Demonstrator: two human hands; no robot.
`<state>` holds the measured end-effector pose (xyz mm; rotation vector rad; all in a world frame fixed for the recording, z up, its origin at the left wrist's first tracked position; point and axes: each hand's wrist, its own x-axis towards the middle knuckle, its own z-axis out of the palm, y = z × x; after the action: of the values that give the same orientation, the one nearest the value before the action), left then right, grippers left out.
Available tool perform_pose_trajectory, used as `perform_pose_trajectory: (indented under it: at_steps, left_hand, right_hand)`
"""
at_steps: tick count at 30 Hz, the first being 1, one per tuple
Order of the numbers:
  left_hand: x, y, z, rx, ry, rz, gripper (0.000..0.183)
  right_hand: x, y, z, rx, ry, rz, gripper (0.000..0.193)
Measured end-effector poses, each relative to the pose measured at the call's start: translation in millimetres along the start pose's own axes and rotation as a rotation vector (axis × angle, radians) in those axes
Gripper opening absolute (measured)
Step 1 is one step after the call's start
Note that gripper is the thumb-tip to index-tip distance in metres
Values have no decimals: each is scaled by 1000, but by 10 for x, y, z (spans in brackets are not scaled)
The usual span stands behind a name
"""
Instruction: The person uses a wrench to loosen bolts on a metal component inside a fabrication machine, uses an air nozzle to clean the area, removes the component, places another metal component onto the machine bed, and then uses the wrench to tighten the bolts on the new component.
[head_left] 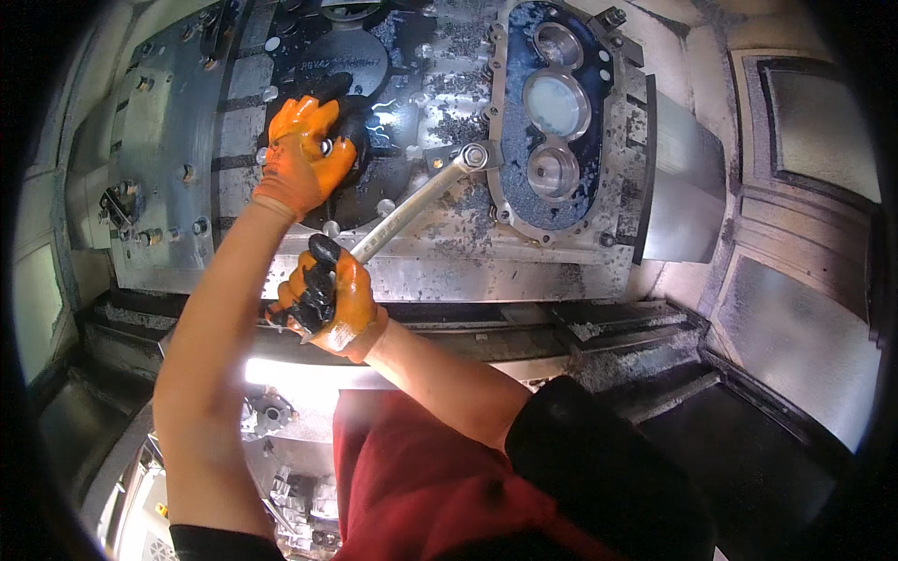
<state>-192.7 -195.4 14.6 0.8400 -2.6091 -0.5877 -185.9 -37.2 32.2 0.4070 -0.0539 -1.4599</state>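
Wrench (410, 214) points toward 1:30, its long axis from 7:30, gripped by the right hand (339, 301); the left hand (304, 150), I cannot tell. Chip-strewn metal plate (449, 268), pale-walled enclosure (790, 313).

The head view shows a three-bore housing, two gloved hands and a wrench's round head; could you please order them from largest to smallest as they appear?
1. Three-bore housing
2. Left hand and right hand: too alike to rank
3. Wrench's round head
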Motion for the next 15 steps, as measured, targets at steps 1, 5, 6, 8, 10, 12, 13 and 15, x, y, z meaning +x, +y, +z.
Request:
perform_pose_trajectory:
  at_steps: [1, 5, 6, 8, 10, 12, 13, 15]
  left_hand:
    - [-53, -36, -40, 15, 107, 275, 47]
    - [-774, 335, -655, -792, -33, -243, 48]
    - [-744, 665, -800, -1057, -138, -528, 49]
    - [-1052, 320, -848, -879, -443, -609, 50]
    - [-995, 533, -885, -940, -488, -644, 63]
    - [-1179, 554, -836, -1079, -414, -705, 71]
    - [-1193, 596, -788, -1146, -407, -718, 75]
    - [-1184, 567, -739, -1316, -448, -688, 85]
  right_hand:
    - [50, -9, -67, 16, -52, -20, 47]
    - [29, -106, 79, 22, 23, -38, 29]
    - [89, -118, 24, -9, -132, -16, 28]
    - [112, 14, -38, -46, -221, -130, 39]
    - [57, 76, -61, -253, -207, -259, 47]
    - [-80, 62, 45, -227, -159, -143, 55]
    - [-114, 16, 16, -227, -84, -88, 56]
    - [-163, -60, 58, -200, -47, -30, 58]
